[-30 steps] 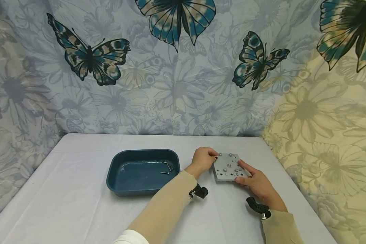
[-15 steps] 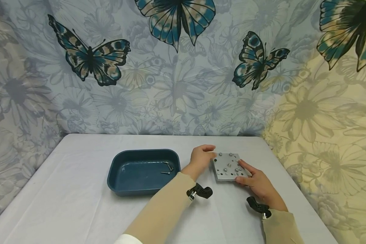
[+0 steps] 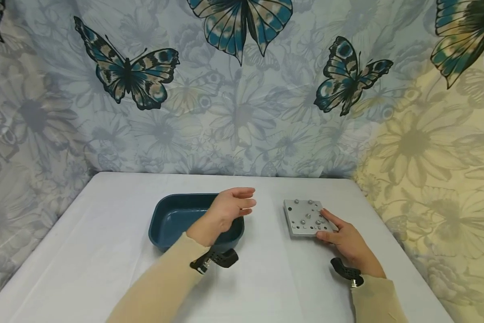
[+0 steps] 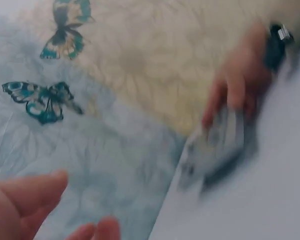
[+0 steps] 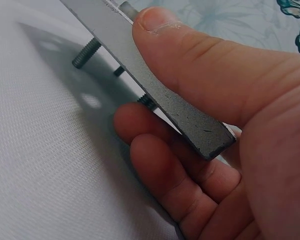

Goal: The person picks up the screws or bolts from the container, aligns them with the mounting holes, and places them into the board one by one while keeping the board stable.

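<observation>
My left hand (image 3: 227, 207) hovers over the right part of a dark blue tray (image 3: 157, 224), fingers extended and nothing in them. The same fingers (image 4: 37, 192) show apart in the left wrist view. To the right, my right hand (image 3: 351, 246) grips a square grey metal plate (image 3: 298, 217) by its right edge. Several screws stand in holes on its top, and other holes are bare. From the side, the right wrist view shows the thumb over the plate's edge (image 5: 135, 70) and fingers curled beneath. Threaded screw ends (image 5: 86, 53) stick out of the underside, above the white cloth.
A white cloth covers the table (image 3: 262, 278). Behind it hangs a patterned fabric backdrop (image 3: 242, 116) with butterflies and flowers. My left hand and forearm hide the right part of the tray's inside.
My left hand has left the plate's upper left corner and moved left to the tray, its fingers spreading. The right hand keeps its hold on the plate. The head view has shifted slightly.
</observation>
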Demonstrator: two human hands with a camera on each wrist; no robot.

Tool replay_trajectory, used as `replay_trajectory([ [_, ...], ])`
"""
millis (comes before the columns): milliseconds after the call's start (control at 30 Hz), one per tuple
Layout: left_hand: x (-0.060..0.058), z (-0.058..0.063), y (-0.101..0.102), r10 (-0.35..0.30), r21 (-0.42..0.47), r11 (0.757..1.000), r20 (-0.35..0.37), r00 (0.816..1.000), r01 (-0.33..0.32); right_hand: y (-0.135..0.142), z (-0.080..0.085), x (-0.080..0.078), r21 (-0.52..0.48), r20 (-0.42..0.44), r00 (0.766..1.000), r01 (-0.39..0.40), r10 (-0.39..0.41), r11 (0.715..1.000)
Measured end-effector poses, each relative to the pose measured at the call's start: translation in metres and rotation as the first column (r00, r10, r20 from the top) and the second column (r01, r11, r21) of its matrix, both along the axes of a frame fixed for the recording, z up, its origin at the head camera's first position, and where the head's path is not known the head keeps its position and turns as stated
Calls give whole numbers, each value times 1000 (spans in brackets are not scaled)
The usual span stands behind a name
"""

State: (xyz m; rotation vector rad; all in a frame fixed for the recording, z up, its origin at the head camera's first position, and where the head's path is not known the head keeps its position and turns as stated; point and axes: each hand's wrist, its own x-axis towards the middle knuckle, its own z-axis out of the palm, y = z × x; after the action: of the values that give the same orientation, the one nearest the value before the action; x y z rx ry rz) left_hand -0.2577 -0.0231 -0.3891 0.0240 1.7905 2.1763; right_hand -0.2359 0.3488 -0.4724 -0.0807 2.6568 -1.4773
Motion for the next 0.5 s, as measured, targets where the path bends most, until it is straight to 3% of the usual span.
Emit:
replay_trajectory([
  [100,-4,1,-34,-116,-226,968,-33,993,106,-1,4,0,12,6,1000,2,-2,1000],
  [200,-7,-3,-60,-209,-411,894,-31,978,178,-2,6,1,5,6,1000,2,-2,1000],
  [267,-7,-8,-71,-264,-515,832,-43,964,205,-2,6,1,4,4,1000,5,-5,1000],
  [400,-6,-22,-78,-345,-638,739,-84,935,215,-2,4,1,5,6,1000,10,-10,1000],
  [500,-6,-33,-75,-385,-673,709,-117,915,213,-2,1,0,18,7,1000,10,-10,1000],
])
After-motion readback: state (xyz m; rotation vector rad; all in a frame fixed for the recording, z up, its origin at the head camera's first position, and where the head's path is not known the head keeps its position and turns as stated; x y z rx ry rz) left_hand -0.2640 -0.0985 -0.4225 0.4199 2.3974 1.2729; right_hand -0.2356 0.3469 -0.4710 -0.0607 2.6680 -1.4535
